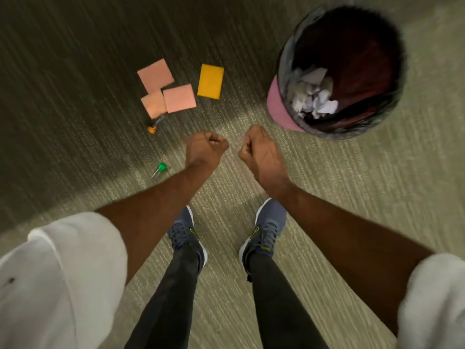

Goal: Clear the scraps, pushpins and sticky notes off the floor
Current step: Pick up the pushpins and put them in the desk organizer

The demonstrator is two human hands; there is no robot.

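Observation:
Three pink sticky notes (pixel 166 88) lie overlapping on the carpet ahead of me, with an orange-yellow sticky note (pixel 210 81) just to their right. An orange pushpin (pixel 152 129) lies below the pink notes, and a green pushpin (pixel 161 168) lies nearer me on the left. My left hand (pixel 205 147) and my right hand (pixel 256 147) are both clenched into fists above the floor, side by side, and I see nothing in either. Crumpled white paper scraps (pixel 313 95) fill the bottom of the bin.
A round pink waste bin (pixel 275 102) with a dark liner stands on the carpet at the right, ahead of my right hand. My two feet in grey-blue shoes (pixel 186 233) stand on the carpet below my hands.

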